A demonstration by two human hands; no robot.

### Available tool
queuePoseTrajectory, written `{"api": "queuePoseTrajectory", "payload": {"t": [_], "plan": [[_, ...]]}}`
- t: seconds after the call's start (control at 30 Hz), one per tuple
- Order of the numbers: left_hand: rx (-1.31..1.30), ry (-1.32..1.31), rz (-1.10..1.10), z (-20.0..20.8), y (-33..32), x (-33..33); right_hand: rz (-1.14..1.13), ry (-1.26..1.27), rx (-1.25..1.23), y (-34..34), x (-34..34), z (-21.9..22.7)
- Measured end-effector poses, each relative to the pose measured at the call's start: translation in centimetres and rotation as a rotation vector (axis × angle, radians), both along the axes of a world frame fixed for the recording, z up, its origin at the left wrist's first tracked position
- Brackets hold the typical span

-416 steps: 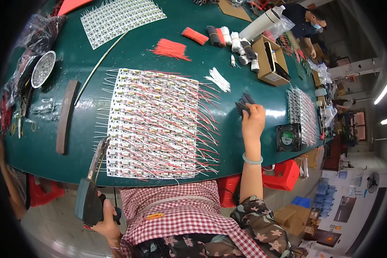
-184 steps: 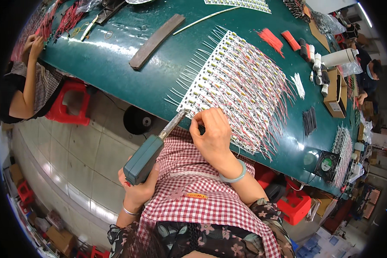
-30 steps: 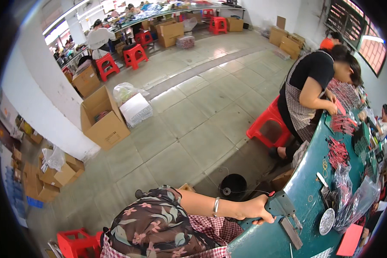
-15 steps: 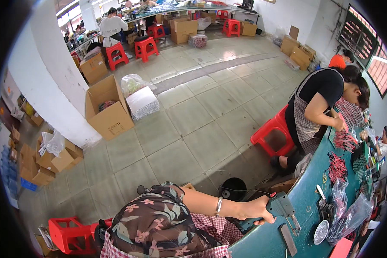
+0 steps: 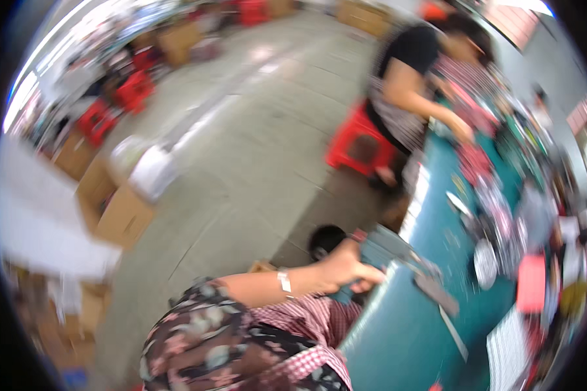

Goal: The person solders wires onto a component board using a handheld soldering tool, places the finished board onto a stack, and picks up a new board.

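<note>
My left hand (image 5: 341,268), with a silver bangle at the wrist, is wrapped round the handle of a pistol-shaped grey-green tool (image 5: 383,249). Slim metal parts stick out of the tool's front, over the edge of the green tabletop (image 5: 372,348). A flat grey bar (image 5: 436,292) lies just in front of the tool's tip, and a thin pale strip (image 5: 454,333) touches or nearly touches the bar's end. Farther over sits a small silvery round dish (image 5: 484,264). My right hand is out of view. Blur hides the finer details.
Beyond, a co-worker (image 5: 407,72) on a red stool (image 5: 359,140) handles red wires at the same table. Clear plastic bags, a pink-red block (image 5: 531,283) and a white sheet (image 5: 507,348) lie on the right. A black bucket (image 5: 326,241) and an open carton (image 5: 120,212) stand on the floor.
The view has swung to the right and blurred, showing more of the tabletop. My left hand keeps its hold on the tool. The co-worker's hands remain at the wires.
</note>
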State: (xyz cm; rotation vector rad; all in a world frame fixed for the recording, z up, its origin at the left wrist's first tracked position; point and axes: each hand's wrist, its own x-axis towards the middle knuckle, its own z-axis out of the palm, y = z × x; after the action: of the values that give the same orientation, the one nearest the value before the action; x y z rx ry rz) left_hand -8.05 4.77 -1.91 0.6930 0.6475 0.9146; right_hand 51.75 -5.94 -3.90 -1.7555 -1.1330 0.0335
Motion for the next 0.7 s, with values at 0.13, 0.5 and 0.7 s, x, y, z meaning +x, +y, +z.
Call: {"api": "queuePoseTrajectory", "payload": {"t": [0.13,0.5,0.7], "plan": [[-0.050,0.091,0.055,0.6,1.6,-1.3,-0.340,-0.649,-0.219,-25.2,-2.0,3.8],[0.121,0.074,0.013,1.2,3.1,-1.7,-0.349,1.306,0.555,-28.5,-36.5,0.0],[0.167,0.110,-0.155,0.7,4.7,-0.4,-0.476,1.269,0.529,-26.8,-40.7,-2.9]]}}
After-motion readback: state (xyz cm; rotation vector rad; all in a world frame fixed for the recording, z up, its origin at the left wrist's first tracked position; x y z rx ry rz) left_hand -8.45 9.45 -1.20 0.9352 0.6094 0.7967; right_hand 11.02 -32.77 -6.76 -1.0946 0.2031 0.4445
